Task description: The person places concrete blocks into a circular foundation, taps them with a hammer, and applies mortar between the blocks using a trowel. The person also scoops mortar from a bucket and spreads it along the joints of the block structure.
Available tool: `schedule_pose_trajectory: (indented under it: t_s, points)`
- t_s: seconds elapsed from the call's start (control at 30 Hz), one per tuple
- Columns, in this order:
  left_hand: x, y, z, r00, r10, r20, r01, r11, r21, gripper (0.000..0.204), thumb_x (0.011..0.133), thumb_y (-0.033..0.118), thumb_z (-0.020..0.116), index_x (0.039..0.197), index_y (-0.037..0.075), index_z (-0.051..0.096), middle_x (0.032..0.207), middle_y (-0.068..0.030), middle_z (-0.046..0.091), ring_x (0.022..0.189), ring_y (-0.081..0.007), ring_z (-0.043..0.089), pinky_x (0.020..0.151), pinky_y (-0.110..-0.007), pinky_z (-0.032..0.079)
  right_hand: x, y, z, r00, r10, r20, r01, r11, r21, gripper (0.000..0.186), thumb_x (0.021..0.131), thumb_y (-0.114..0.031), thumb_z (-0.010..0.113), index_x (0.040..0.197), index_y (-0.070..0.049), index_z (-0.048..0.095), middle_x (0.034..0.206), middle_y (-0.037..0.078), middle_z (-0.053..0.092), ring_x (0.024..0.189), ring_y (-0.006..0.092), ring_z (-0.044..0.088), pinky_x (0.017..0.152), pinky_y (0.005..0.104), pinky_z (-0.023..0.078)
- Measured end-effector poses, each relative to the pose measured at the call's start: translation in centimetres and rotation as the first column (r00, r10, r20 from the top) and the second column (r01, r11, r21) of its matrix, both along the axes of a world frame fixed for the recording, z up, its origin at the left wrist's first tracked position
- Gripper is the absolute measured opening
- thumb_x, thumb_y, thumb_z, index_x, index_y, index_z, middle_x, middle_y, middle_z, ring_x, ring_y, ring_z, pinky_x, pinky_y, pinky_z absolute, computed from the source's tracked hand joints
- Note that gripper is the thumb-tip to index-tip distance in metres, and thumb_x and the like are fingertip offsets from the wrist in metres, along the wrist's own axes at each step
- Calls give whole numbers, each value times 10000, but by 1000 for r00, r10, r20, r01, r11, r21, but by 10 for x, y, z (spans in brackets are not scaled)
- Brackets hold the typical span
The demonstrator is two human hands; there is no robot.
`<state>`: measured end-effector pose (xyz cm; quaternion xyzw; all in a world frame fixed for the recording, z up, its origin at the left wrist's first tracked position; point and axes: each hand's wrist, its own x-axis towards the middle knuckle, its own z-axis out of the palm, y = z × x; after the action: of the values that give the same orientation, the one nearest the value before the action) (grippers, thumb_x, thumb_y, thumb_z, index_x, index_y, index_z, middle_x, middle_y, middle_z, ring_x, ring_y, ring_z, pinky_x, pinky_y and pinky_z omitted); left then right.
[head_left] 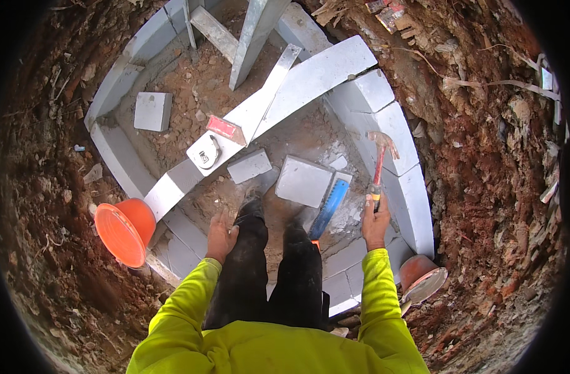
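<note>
In my right hand is a claw hammer, gripped by the end of its handle. Its head points away from me, beside the inner face of the curved pale-grey block wall. My left hand hangs next to my left leg, fingers extended and apart, with nothing in it. Between my feet and the right wall lie a large grey block and a handsaw with a blue blade cover or blade and orange handle end. A smaller block sits just ahead of my left boot.
A pale board spans the ring of blocks, bearing a white tape measure and a red-topped piece. Metal posts rise beyond it. An orange bucket stands left, another bucket right. Rough earth banks surround everything.
</note>
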<state>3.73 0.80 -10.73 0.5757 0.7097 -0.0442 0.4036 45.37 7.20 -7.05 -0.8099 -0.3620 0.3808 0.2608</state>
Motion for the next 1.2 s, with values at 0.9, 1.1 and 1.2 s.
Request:
schedule_pose_trajectory:
  t_s: [0.9,1.1,1.2]
  points:
    - [-324,-3,64,211,939,273,-966,158,204,109,834,102,670,860,1,700,659,-62,640,502,-129,566,497,-299,487,45,-254,98,954,225,-198,-296,804,-515,180,964,-216,580,1039,-61,528,617,-1,500,426,83,464,363,248,387]
    - [-371,43,-31,731,446,-517,-475,876,84,340,943,329,426,973,146,712,958,-49,725,954,-238,681,780,-415,534,35,-277,110,844,535,47,-456,760,-463,299,935,-214,618,1081,41,560,662,67,589,576,162,552,556,315,462]
    - [-349,33,-37,693,-55,-719,37,999,-40,224,928,224,515,1002,157,716,1005,-37,722,913,-206,701,753,-349,560,4,-264,132,920,392,15,-333,800,-499,308,915,-219,629,1080,36,582,714,140,636,608,232,591,602,361,484]
